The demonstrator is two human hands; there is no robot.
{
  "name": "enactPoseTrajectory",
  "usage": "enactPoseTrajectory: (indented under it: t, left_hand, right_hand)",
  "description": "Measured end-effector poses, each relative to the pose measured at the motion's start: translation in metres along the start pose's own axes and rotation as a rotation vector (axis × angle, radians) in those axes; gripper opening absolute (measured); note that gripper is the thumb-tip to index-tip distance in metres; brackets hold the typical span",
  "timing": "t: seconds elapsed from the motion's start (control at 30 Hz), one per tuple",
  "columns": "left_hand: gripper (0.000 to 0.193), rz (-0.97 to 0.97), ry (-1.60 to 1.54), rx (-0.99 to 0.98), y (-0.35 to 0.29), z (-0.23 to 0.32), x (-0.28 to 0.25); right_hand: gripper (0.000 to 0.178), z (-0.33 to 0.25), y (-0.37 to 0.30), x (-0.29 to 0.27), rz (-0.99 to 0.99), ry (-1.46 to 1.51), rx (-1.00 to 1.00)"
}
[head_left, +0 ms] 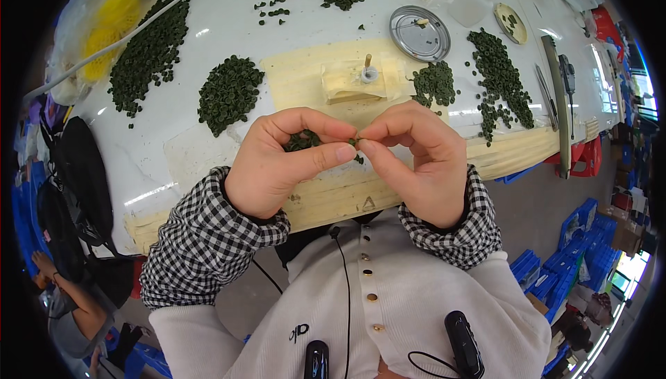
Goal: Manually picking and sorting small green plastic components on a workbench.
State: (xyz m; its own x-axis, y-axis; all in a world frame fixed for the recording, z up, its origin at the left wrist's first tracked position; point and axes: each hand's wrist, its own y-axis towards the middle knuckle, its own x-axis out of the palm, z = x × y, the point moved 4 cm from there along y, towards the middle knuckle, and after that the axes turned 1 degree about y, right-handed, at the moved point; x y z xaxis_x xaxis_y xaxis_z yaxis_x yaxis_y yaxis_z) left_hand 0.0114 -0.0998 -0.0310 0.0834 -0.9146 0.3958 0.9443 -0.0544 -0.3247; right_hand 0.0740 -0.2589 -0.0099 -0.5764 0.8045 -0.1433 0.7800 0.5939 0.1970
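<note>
Over the near edge of the table, my left hand (pixel 277 160) and my right hand (pixel 427 160) meet fingertip to fingertip. Thumb and forefinger of each pinch a tiny dark green part (pixel 355 142), mostly covered by the fingers. More green parts (pixel 302 140) lie behind my left fingers. Just beyond my hands stands a tape-covered block (pixel 354 88) with an upright pin (pixel 368 62). Left of it is a heap of small dark green pieces (pixel 230 95); to its right lies a flatter pile of green pieces (pixel 435 82).
A round metal lid (pixel 420 33) and a shallow dish (pixel 511 23) lie at the far right, near a pile of round green pieces (pixel 501 77). Tweezers (pixel 546 95) rest by the right edge. A long green heap (pixel 149 56) and a yellow net bag (pixel 111 29) occupy the left.
</note>
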Motion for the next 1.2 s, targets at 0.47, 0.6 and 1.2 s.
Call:
enactPoseTrajectory:
  t: [0.47,0.6,1.2]
  left_hand:
    - [0.012,0.018,-0.065,-0.023,-0.001,-0.002,-0.005]
    - [0.011,-0.067,-0.151,-0.080,-0.001,-0.003,-0.001]
    - [0.013,-0.168,-0.009,-0.139,-0.002,-0.001,0.005]
  right_hand:
    - [0.016,-0.018,-0.004,0.008,0.070,-0.307,-0.292]
    - [0.016,-0.006,0.000,0.001,-0.019,-0.118,-0.186]
    - [0.017,-0.015,0.003,-0.004,-0.090,-0.189,-0.255]
